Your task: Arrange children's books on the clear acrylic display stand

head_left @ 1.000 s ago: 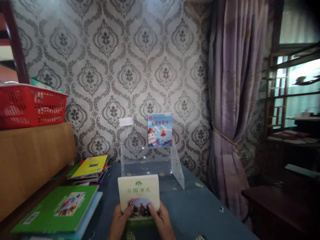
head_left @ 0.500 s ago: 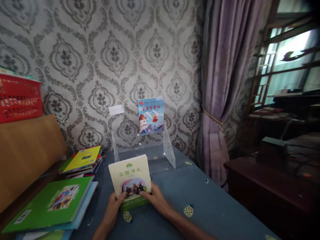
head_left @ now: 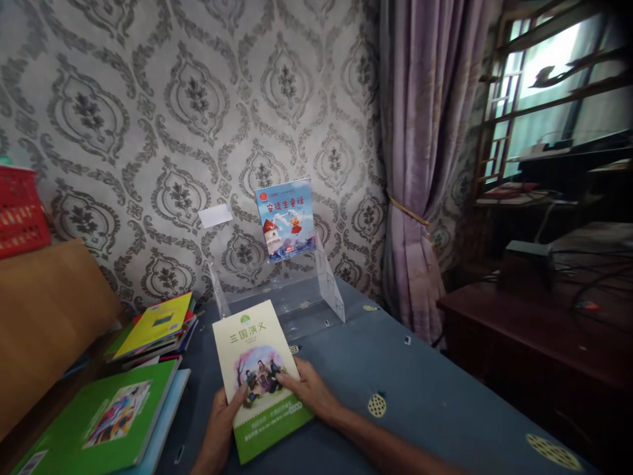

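Note:
A cream book with a green lower band (head_left: 260, 369) is between my two hands, its illustrated front cover facing me and tilted back. My left hand (head_left: 222, 419) grips its left edge, thumb on the cover. On the right edge, my right hand (head_left: 309, 392) holds it the same way, thumb pressed near the picture; the fingers behind are hidden. Just beyond stands a clear acrylic rack (head_left: 329, 284) on the blue tablecloth. A blue picture book (head_left: 287, 221) rests upright at the back right of that rack, and a blank white card (head_left: 215, 216) is at its back left.
To the left lie a green book (head_left: 116, 415) on a light-blue one and a stack topped by a yellow book (head_left: 155, 323). Behind them are a brown board (head_left: 54, 323) and a red basket (head_left: 20, 211). A purple curtain (head_left: 420, 165) and dark red desk (head_left: 534, 343) are at right.
The cream book has tipped back, so more of its cover and green band shows. Both hands keep their hold. My view has turned slightly to the right.

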A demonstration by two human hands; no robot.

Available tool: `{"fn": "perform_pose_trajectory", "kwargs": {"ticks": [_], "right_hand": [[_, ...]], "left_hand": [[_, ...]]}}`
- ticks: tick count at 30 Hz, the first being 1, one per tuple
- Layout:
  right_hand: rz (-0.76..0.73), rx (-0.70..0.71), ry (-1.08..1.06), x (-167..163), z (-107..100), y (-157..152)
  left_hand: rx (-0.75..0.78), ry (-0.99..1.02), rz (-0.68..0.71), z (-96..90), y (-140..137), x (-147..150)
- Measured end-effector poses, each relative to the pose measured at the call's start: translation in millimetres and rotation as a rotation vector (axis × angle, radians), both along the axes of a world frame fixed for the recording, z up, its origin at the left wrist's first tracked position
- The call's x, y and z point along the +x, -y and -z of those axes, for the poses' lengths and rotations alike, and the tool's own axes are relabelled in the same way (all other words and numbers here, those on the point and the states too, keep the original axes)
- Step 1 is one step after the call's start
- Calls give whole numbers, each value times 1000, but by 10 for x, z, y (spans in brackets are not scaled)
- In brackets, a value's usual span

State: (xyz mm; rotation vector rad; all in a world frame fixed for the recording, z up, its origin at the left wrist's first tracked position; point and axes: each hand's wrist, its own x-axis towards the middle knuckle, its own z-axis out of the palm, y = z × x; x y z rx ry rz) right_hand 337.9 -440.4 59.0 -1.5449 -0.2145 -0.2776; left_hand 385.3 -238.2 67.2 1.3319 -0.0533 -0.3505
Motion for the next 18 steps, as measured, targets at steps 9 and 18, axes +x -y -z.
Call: {"fn": "perform_pose_trajectory", "kwargs": {"ticks": [9, 18], "right_hand": [[31, 7, -7, -37, -85, 1], [-118, 165, -142, 32, -512, 185]], "left_hand": [[-82, -53, 13, -72, -6, -35], [-48, -10, 129, -696, -143, 8]]}}
